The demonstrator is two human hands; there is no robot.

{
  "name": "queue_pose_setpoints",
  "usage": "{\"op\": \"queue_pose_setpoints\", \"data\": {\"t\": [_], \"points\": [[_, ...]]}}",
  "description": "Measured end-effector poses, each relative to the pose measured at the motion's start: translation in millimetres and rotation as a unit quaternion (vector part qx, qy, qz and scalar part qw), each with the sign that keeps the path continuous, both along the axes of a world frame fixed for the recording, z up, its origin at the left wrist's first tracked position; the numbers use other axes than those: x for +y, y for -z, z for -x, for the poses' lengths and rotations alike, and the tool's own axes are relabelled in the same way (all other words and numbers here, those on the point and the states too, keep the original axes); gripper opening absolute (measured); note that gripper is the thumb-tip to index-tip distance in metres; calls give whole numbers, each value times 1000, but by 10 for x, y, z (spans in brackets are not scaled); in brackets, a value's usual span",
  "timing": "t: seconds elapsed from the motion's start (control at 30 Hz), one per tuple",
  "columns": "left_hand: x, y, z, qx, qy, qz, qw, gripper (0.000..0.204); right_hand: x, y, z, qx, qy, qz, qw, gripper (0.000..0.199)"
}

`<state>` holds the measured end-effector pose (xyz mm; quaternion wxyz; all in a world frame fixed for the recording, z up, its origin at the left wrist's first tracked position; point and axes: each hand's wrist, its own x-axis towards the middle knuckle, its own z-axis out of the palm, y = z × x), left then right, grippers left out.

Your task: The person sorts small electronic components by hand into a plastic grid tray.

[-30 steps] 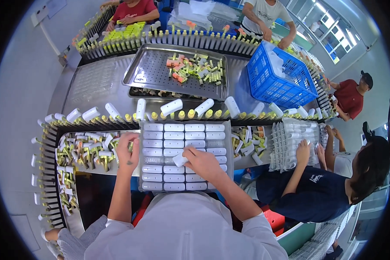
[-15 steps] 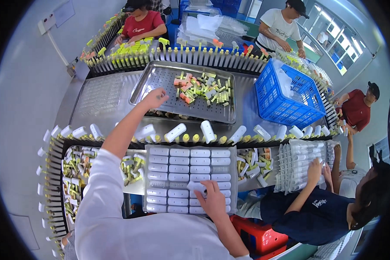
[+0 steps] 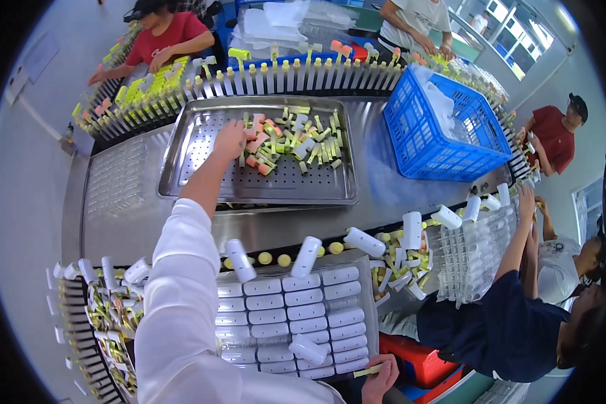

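Observation:
My left hand (image 3: 230,140) reaches into a perforated metal tray (image 3: 198,178), at the left edge of a pile of small yellow-green, grey and orange plastic pieces (image 3: 310,138). Its fingertips are beside an orange piece (image 3: 256,143); the back of the hand hides what they touch. Low at the right, my right hand (image 3: 382,378) pinches a thin yellow-green stick (image 3: 367,371). Left of it lies a clear blister tray (image 3: 369,276) filled with rows of white oblong plastic covers (image 3: 306,299). One loose white cover (image 3: 310,349) rests tilted on top of the rows.
A conveyor with upright pegs curves round the bench; white covers (image 3: 307,256) sit on its near pegs. A blue crate (image 3: 444,151) stands back right. Stacked clear trays (image 3: 475,252) and a person in dark clothing (image 3: 505,337) are at the right. Other people work behind.
My left hand has moved onto the pile's edge. My right hand has left the white cover on the blister tray, moved down and right, and now holds a stick. The view has shifted.

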<state>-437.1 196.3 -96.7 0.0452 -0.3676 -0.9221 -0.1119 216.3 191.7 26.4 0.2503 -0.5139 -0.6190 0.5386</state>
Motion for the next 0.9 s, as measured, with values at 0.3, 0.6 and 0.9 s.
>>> {"op": "queue_pose_setpoints", "data": {"t": [0.3, 0.6, 0.9], "points": [[153, 35, 54, -147, 37, 86, 985, 45, 159, -73, 203, 183, 34, 101, 977, 4], [-664, -1287, -860, -386, -6, -224, 895, 44, 286, -320, 586, 207, -120, 96, 966, 20], [-1882, -2290, -2326, -396, 3, -455, 798, 23, 343, -285, 596, 188, -317, 67, 927, 28]]}}
